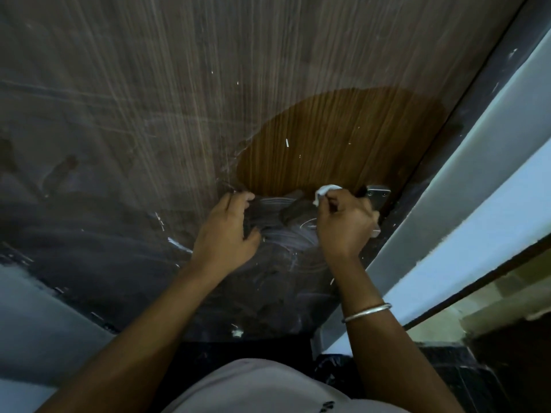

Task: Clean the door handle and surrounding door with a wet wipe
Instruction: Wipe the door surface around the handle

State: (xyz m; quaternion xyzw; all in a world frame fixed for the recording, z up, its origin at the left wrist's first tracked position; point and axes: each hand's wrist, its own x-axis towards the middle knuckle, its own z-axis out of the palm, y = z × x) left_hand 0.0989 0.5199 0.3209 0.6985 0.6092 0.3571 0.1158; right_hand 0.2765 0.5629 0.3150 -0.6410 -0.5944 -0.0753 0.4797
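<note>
A wood-grain door [208,99] fills the view, dusty and streaked with white scratches, with one darker brown patch [334,141] above the hands. My right hand [343,222] is closed around a crumpled white wet wipe [326,190], pressed near the door's right edge beside a metal handle plate [378,194]. The handle lever [295,210] shows as a dark shape between my hands. My left hand [228,231] rests against the door with fingers curled and apart, holding nothing. The rest of the handle is hidden behind my right hand.
A dark door frame [465,120] runs diagonally on the right, with a pale wall [489,198] beyond it. A silver bangle [366,312] circles my right wrist. Dark tiled floor [447,377] lies at the lower right. My grey shirt [268,389] fills the bottom.
</note>
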